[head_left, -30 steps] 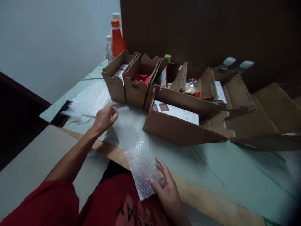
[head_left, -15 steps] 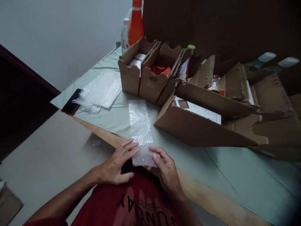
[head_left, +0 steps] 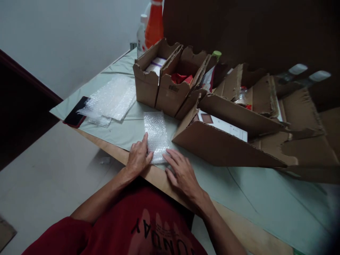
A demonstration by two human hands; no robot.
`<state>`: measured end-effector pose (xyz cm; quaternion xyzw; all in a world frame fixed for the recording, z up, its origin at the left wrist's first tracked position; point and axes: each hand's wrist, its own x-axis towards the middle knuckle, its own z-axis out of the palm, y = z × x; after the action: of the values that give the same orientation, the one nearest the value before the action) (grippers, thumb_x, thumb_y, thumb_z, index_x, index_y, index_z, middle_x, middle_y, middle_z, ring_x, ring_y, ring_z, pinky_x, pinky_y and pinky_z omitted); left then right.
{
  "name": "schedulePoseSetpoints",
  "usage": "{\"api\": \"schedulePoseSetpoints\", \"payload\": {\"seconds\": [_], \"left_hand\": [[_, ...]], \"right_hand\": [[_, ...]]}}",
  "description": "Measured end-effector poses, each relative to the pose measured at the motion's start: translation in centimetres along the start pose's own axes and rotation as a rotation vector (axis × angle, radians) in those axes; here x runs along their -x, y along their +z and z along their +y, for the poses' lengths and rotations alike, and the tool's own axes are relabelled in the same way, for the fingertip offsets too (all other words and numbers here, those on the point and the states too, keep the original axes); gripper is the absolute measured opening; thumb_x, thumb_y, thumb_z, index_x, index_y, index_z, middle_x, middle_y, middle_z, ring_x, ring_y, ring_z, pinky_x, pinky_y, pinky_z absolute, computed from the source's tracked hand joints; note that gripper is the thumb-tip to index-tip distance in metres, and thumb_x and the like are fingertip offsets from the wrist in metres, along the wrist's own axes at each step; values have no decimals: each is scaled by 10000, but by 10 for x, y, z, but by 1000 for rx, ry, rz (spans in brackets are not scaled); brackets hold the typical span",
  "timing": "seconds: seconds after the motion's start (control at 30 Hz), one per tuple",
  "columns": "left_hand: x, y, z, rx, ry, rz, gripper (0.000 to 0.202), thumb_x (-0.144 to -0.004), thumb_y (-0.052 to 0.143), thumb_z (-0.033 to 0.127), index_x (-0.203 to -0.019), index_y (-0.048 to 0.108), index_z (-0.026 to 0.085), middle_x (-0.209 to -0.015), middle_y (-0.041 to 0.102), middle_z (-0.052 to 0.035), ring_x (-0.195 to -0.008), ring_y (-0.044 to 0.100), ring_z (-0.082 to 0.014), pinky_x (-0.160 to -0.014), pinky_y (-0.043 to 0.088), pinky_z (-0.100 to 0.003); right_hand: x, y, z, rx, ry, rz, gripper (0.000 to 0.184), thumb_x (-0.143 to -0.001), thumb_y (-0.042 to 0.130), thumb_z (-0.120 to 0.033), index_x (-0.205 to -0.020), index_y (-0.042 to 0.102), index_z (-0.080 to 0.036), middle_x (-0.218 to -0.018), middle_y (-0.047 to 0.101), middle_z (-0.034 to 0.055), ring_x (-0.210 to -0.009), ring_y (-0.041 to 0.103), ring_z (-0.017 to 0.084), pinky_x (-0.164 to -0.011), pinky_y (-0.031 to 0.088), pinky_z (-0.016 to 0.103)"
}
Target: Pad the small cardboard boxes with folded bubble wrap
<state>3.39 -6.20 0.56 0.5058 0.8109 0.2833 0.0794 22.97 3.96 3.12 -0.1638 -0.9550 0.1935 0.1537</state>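
Observation:
A strip of clear bubble wrap (head_left: 156,130) lies flat on the green cloth near the table's front edge, its near end apparently folded over. My left hand (head_left: 138,156) rests along the left side of the strip. Its index finger is stretched out onto the wrap, the thumb is apart, and the other fingers are bent. At the strip's near right corner, my right hand (head_left: 182,171) touches the wrap with spread fingertips and grips nothing.
Loose bubble wrap sheets (head_left: 113,97) lie at the left, beside a dark phone (head_left: 75,112). Cardboard bins (head_left: 147,86) with packets and boxes line the back and right. An orange bottle (head_left: 154,26) stands behind them. The wooden table edge (head_left: 106,147) runs diagonally in front.
The strip's near end, held by my right hand at the table edge, now lies folded on the cloth. My left hand has moved forward along the strip; my right hand has let go.

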Motion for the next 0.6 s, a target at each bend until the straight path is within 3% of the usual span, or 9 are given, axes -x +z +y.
{"api": "schedulePoseSetpoints", "payload": {"seconds": [0.1, 0.2, 0.3, 0.37, 0.47, 0.6], "left_hand": [[7, -7, 4, -55, 20, 59, 735, -878, 612, 210, -1548, 323, 122, -958, 671, -82, -931, 614, -282, -878, 490, -439], [22, -20, 6, -5, 152, 144, 708, -884, 631, 247, -1534, 356, 187, -1222, 640, -143, -1125, 594, -307, -975, 473, -475], [39, -29, 4, 65, 350, 68, 627, -862, 673, 259, -1457, 478, 231, -1394, 582, -148, -1331, 496, -345, -1103, 402, -529], [47, -29, 3, 102, 377, 34, 458, -865, 639, 194, -1321, 608, 235, -1247, 680, -116, -1270, 550, -332, -1073, 425, -524], [50, -24, 1, 190, 251, 74, 328, -884, 569, 138, -1176, 691, 223, -981, 740, -75, -1028, 655, -274, -934, 498, -460], [47, -20, 0, 273, 76, 88, 266, -928, 598, 249, -1164, 703, 183, -928, 731, -72, -861, 658, -224, -825, 527, -393]], "right_hand": [[-10, 12, 9, 66, -71, -74, 451, -863, 564, -53, -1271, 677, -210, -1432, 623, 141, -1371, 518, 312, -1013, 498, 499], [-12, 12, 12, 28, -90, -38, 443, -855, 534, -11, -1219, 700, -202, -1376, 667, 131, -1320, 569, 282, -1012, 490, 472], [-12, 1, 6, -64, -86, -34, 459, -849, 510, 3, -1213, 701, -200, -1331, 695, 125, -1263, 612, 271, -1023, 477, 471], [-13, -5, 0, -163, -53, -77, 423, -894, 489, -29, -1207, 704, -217, -1242, 737, 109, -1163, 665, 258, -988, 496, 457], [-18, -7, -6, -304, 104, -98, 356, -981, 469, -148, -1239, 694, -249, -1168, 764, 80, -1069, 704, 234, -955, 527, 427], [-25, 6, -5, -391, 261, -30, 344, -977, 507, -240, -1277, 675, -251, -1223, 746, 74, -1087, 707, 228, -959, 549, 391]]}}
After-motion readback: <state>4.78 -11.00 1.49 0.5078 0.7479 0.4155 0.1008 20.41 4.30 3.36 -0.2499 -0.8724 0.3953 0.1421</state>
